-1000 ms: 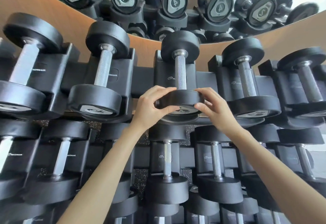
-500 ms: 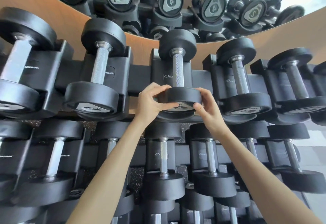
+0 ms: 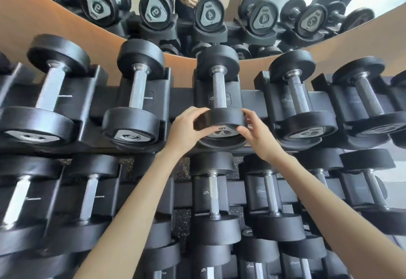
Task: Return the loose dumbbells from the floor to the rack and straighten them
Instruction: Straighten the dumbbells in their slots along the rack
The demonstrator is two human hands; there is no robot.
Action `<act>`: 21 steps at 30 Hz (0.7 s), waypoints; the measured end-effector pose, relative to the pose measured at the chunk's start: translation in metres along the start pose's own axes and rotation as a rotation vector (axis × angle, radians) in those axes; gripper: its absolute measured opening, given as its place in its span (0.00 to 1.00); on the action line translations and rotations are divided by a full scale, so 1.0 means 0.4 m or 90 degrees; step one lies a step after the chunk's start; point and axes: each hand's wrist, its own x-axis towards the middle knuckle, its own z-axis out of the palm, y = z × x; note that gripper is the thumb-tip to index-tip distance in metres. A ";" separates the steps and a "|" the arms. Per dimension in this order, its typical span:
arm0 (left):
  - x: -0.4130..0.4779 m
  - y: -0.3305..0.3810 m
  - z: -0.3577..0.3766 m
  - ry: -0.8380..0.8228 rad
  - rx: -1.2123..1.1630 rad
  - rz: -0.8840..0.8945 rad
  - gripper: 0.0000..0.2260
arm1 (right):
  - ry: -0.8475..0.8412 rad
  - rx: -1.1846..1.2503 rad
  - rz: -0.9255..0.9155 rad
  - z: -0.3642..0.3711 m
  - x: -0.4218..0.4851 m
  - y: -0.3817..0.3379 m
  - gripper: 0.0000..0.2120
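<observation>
A black 4 kg dumbbell with a steel handle lies in the middle cradle of the rack's top row. My left hand grips the left side of its near head, thumb under the end plate and fingers curled over the rim. Opposite it, my right hand grips the right side of the same head. The silver end plate with the number shows between my hands. No dumbbell is seen on the floor in this view.
Other dumbbells fill the top row: a 6 kg one to the left and another 4 kg one to the right. A lower row sits beneath my arms. A mirror behind the rack reflects it and a person.
The camera has moved closer and the view has shifted slightly. Both hands stay on the near head of the 4 kg dumbbell, which appears turned a little.
</observation>
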 end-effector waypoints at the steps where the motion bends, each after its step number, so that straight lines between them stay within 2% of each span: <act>1: -0.002 0.008 -0.010 -0.045 0.050 0.011 0.23 | 0.003 -0.082 0.011 -0.013 -0.008 -0.002 0.24; 2: -0.007 0.014 -0.020 -0.076 0.114 0.030 0.24 | 0.014 -0.195 0.011 -0.028 -0.021 -0.004 0.26; 4: -0.029 0.023 -0.042 -0.067 0.271 0.088 0.23 | 0.063 -0.387 -0.035 -0.049 -0.061 -0.011 0.29; 7: -0.085 0.034 -0.069 0.011 0.428 0.126 0.21 | 0.134 -0.502 -0.093 -0.059 -0.134 -0.034 0.31; 11: -0.188 0.075 -0.069 0.030 0.466 0.141 0.23 | 0.171 -0.546 -0.148 -0.042 -0.225 -0.060 0.31; 21: -0.457 0.160 -0.042 0.005 0.532 0.080 0.26 | 0.115 -0.516 -0.189 0.040 -0.443 -0.063 0.32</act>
